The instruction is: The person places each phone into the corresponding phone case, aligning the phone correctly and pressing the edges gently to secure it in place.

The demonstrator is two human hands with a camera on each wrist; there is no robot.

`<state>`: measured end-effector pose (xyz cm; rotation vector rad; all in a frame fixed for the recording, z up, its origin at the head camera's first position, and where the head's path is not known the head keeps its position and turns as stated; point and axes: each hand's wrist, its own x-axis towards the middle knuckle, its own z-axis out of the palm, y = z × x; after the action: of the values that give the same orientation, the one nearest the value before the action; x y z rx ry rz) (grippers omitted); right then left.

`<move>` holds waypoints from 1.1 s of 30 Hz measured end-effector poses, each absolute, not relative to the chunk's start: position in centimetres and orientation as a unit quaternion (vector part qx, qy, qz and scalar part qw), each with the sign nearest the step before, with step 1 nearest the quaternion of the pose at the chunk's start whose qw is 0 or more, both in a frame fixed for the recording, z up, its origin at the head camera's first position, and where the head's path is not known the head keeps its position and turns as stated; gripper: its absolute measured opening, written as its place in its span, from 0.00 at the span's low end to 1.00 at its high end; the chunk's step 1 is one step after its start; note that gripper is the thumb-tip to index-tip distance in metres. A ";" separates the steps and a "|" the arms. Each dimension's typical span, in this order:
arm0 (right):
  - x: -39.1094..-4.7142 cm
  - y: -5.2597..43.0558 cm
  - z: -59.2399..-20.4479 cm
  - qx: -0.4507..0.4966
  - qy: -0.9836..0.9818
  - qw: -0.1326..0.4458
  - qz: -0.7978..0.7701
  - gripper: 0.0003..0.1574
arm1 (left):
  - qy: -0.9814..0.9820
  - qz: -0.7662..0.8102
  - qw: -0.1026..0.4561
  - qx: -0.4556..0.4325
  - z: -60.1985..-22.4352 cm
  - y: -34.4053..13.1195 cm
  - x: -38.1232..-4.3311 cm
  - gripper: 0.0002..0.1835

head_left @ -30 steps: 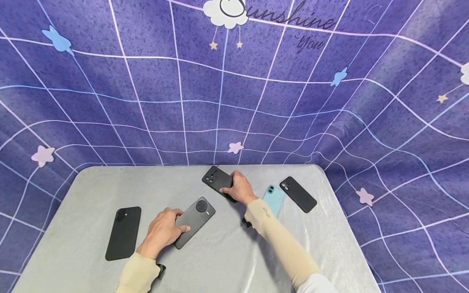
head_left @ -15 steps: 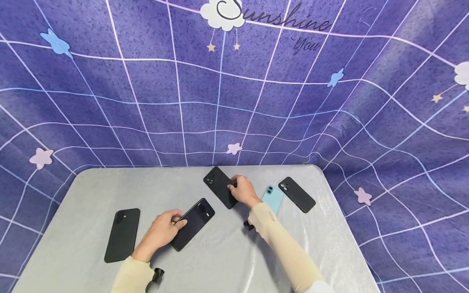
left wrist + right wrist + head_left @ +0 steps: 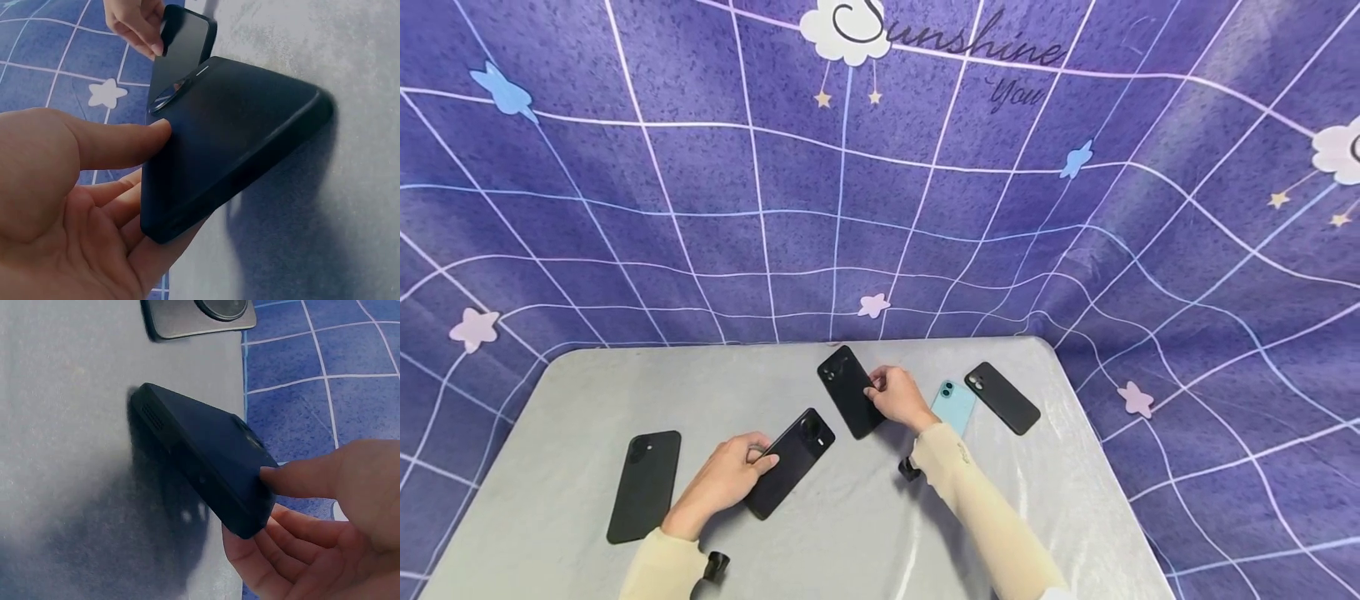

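Observation:
My left hand (image 3: 722,475) grips a dark phone (image 3: 792,467) by its side edge; a round camera and a small light strip mark its back. In the left wrist view the thumb lies on this phone's back (image 3: 231,137), with fingers beneath. It is tilted up off the table, casting a shadow. My right hand (image 3: 901,397) pinches a black phone (image 3: 852,398) by its right edge, near the table's far side. The right wrist view shows that phone (image 3: 200,440) raised at a tilt, with a slotted end and thick edges. The fingers underneath are partly hidden.
A black phone (image 3: 644,487) lies at the left. To the right lie a light-blue phone (image 3: 953,407), partly covered by my right forearm, and a black phone case (image 3: 1003,398) with camera holes. The grey tabletop (image 3: 835,542) meets a purple grid curtain (image 3: 805,183) behind.
Both held phones have tilted, and the left one's back looks darker. The right phone has turned more upright in view, its lower end swinging towards me. The whole view has shifted slightly.

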<state>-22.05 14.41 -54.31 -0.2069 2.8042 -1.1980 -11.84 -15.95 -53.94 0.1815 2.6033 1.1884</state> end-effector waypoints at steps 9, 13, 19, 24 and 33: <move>-21.4 14.4 -54.2 -0.079 0.905 0.069 -0.412 0.13 | 0.894 0.419 0.140 0.079 -54.4 -16.3 -11.5 0.15; -21.0 14.5 -54.2 -0.079 0.901 0.075 -0.420 0.12 | 0.893 0.419 0.141 0.087 -54.4 -16.3 -11.3 0.09; -20.2 14.4 -54.5 -0.063 0.895 0.070 -0.436 0.11 | 0.887 0.429 0.150 0.081 -54.4 -16.3 -11.0 0.06; -19.3 14.3 -54.9 -0.050 0.881 0.069 -0.465 0.14 | 0.878 0.448 0.156 0.068 -54.7 -16.4 -10.6 0.09; -17.9 14.6 -55.3 -0.035 0.863 0.081 -0.497 0.13 | 0.872 0.460 0.164 0.023 -54.9 -16.5 -9.7 0.20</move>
<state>-17.90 14.56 -55.25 -0.1057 2.5811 -1.4850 -9.71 -16.47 -54.94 0.0644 2.4868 1.3125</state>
